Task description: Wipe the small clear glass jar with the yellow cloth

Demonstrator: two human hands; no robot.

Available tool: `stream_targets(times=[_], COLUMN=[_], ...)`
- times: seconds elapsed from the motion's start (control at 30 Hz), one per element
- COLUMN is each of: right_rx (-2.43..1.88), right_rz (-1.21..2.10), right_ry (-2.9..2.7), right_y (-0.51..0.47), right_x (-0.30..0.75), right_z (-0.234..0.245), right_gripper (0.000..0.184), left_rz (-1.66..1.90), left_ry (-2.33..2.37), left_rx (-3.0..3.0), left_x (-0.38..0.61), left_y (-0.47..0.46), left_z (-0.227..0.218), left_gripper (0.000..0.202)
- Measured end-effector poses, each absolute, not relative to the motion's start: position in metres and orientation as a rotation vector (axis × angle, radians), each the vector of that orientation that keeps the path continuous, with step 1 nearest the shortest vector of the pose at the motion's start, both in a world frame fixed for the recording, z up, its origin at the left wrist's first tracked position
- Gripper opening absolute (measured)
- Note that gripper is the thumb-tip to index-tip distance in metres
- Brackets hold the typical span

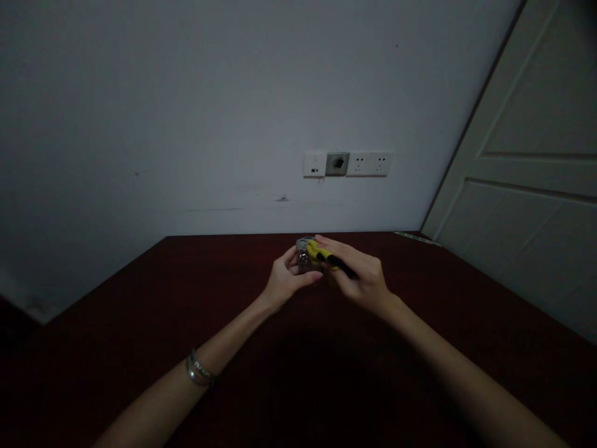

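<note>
My left hand (285, 277) is closed around a small clear glass-like container (304, 264) with a pale rim, held above the dark red table. In my right hand (366, 275) is a yellow-and-black object (319, 251). Its yellow end presses against or overlaps the container's near right side, and its black part runs back under my fingers. I cannot make out its exact kind in the dim light. The fingers of both hands partly hide the container and the object.
The dark red table (209, 323) reaches back to a pale wall (209, 112). Sockets and switches (368, 163) are set in the wall above the table's far edge. A panelled white door (522, 168) stands at the right. A thin printed strip (416, 238) lies at the far right edge.
</note>
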State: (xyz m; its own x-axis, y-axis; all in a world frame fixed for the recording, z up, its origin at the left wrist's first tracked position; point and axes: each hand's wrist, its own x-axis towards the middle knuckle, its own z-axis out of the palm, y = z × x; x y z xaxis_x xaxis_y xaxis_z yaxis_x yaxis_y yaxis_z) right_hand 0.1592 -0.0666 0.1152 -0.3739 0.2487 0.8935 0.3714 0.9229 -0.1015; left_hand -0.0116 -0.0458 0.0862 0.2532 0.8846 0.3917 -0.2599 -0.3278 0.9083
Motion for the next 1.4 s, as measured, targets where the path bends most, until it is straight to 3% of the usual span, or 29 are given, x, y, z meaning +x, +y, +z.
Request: stream_targets(times=[0.23,0.63,0.93,1.27,1.4], right_rx=[-0.655,-0.346,-0.662,-0.343,-0.336], right_rz=[0.011,-0.107,0.026,-0.128,-0.126], right_ry=[-1.82,-1.963,-1.78,-2.028,-2.056], right_y=[-0.063,-0.063,-0.059,-0.069,-0.074], right_x=[0.16,0.165,0.166,0.166,0.163], right_z=[0.119,0.114,0.116,0.122,0.125], right_gripper=[0.031,0.053,0.03,0.058,0.058], left_rz=[1.253,1.162,1.121,1.172,1.225], left_ry=[0.628,0.619,0.589,0.62,0.616], left_rx=[1.316,1.216,1.293,1.201,1.225], left_x=[-0.01,-0.012,-0.01,-0.012,-0.014], left_y=[-0.053,-0.057,-0.059,-0.059,-0.056], left_z=[0.088,0.098,0.097,0.107,0.107], left_gripper=[0.067,0.055,0.055,0.05,0.052])
